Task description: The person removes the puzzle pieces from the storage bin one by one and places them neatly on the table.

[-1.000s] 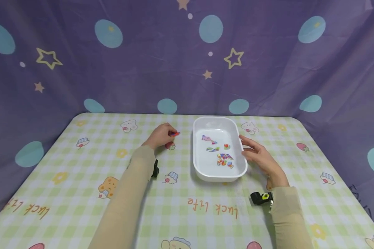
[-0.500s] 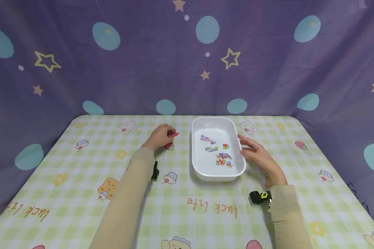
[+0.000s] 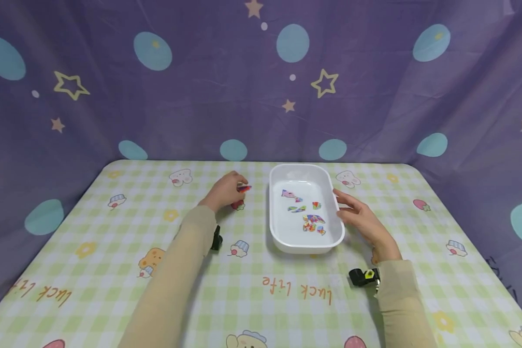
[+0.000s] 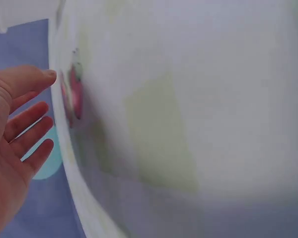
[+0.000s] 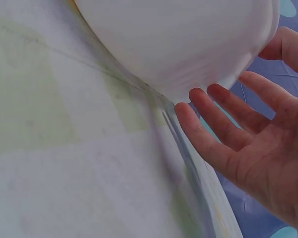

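One table (image 3: 287,290) under a checked cloth, one white tray (image 3: 302,166), and two hands. Hardly anything has shifted over the last second: only the view wobbles, while hands and tray keep their places. To my eye the work is at a pause, with nothing added to the tray.

The right hand (image 3: 361,220) lies released. Its fingers (image 5: 208,139) are straight and spread, with the tray's right wall just off their tips; contact is unclear.

The left hand (image 3: 224,191) rests well apart from the tray's left side. One small red-and-blue piece (image 3: 244,188) sits right at its fingertips, still outside the tray. The wrist view shows those fingers (image 4: 27,119) loosely straight and no piece among them, so I cannot tell whether it is pinched or only touched.

Six colourful pieces (image 3: 314,218), as far as I can count, lie inside the tray, between the two sets of fingertips.
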A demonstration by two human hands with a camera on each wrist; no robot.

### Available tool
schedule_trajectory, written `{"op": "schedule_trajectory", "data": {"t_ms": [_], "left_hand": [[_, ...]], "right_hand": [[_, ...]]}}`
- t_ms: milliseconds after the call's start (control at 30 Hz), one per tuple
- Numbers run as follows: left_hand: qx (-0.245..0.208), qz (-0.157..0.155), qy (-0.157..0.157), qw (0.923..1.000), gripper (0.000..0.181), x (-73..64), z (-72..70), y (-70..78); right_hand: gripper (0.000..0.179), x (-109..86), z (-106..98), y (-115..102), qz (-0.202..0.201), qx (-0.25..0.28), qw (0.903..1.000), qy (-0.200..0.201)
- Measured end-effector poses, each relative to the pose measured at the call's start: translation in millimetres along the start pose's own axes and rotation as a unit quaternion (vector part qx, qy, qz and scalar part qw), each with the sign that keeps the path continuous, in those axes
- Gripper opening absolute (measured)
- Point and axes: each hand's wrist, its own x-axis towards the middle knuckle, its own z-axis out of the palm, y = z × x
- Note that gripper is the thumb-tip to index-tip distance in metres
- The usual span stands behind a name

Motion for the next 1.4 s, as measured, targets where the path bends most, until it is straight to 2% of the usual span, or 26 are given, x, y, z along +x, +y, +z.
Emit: {"op": "schedule_trajectory", "data": {"t_ms": [133,300,433,800,1000,1200,1400], "left_hand": [[-0.016,0.008,0.029,0.9994,0.034,-2.4,-1.4,5.8],[-0.061,0.008,0.041,0.9973,0.033,-10.3,0.3,15.7],[-0.072,0.016,0.058,0.9956,0.032,-14.8,-0.5,24.7],[-0.022,0.094,0.067,0.9930,0.032,-19.5,-15.3,63.0],[0.030,0.149,0.039,0.9876,0.034,-15.6,-13.1,85.9],[0.074,0.198,0.005,0.9774,0.033,-12.7,-3.7,103.2],[0.067,0.230,-0.035,0.9703,0.033,-10.4,8.9,120.0]], "right_hand": [[0.060,-0.1,0,0,-0.005,-0.003,1.0000,0.004],[0.059,-0.2,0,0,-0.013,-0.012,0.9998,0.009],[0.059,0.4,0,1,-0.016,-0.018,0.9997,0.009],[0.060,0.2,1,0,-0.016,-0.015,0.9997,0.011],[0.060,1.3,0,1,-0.008,-0.023,0.9996,0.015],[0.059,1.8,0,3,-0.010,-0.026,0.9995,0.015],[0.060,1.6,1,3,-0.014,-0.021,0.9995,0.018]]}}
